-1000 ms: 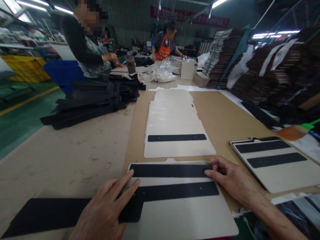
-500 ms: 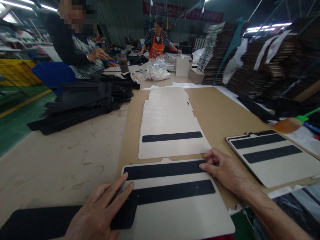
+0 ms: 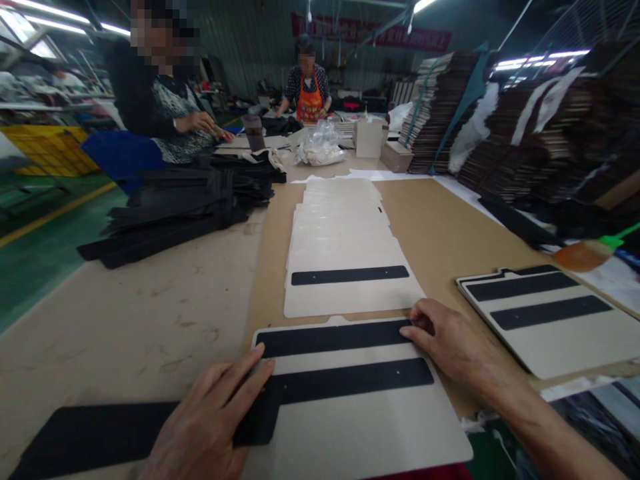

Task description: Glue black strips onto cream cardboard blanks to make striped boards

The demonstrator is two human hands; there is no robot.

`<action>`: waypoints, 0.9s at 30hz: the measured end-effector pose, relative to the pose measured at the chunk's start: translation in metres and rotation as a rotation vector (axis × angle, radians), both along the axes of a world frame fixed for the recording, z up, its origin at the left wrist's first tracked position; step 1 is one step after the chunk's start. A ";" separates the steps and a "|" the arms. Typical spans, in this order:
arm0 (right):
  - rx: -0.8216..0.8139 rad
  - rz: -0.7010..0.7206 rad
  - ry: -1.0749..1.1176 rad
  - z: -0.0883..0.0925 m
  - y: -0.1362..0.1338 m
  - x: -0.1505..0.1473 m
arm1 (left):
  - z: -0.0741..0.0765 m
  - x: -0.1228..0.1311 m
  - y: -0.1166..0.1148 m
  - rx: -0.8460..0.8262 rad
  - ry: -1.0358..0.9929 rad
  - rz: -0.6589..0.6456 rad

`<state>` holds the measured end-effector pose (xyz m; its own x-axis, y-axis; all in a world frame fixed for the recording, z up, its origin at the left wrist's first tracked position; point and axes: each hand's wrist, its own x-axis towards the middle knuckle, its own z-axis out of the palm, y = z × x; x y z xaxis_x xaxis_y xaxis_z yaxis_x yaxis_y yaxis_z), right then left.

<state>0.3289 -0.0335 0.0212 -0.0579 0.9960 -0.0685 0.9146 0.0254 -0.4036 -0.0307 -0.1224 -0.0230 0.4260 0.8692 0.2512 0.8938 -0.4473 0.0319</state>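
Note:
In front of me lies a beige board (image 3: 370,427) with a small tab on its far edge and two black strips across it. My left hand (image 3: 210,413) rests on the board's left part, fingers stretched out, the fingertips at the left end of the far black strip (image 3: 335,337). Beneath that palm is a wide black piece (image 3: 105,430) that reaches off to the left and overlaps the board. At the far right corner my right hand (image 3: 445,337) is closed, its thumb on the strip's right end and its other fingers curled at the board's edge.
Overlapping beige boards (image 3: 345,233) lie just beyond, the nearest with a black strip. A pile of similar boards (image 3: 560,343) sits to the right. Black fabric strips (image 3: 185,200) are heaped at the left. Two people work farther back, near a clear plastic bag (image 3: 320,143). Tall stacks (image 3: 430,107) stand at the right.
The view has shifted slightly, so things appear a little farther right. Both my hands keep nearly the same places on the board. The person in the orange apron has drawn their arms inward.

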 end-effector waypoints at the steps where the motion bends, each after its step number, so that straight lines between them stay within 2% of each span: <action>1: 0.042 0.055 -0.036 -0.002 -0.001 0.000 | 0.003 0.002 0.000 -0.024 0.002 0.017; 7: 0.166 0.340 -0.371 -0.006 -0.013 -0.013 | 0.039 0.027 0.010 -0.277 0.073 0.121; 11: 0.277 0.467 -0.632 0.002 -0.027 -0.031 | 0.053 0.047 0.021 -0.337 0.160 0.098; 16: 0.249 0.559 -0.856 0.002 -0.036 -0.055 | 0.051 0.057 0.027 -0.332 0.224 0.089; 27: 0.437 0.517 -0.822 -0.029 -0.035 -0.048 | 0.039 0.046 0.013 -0.290 0.218 0.144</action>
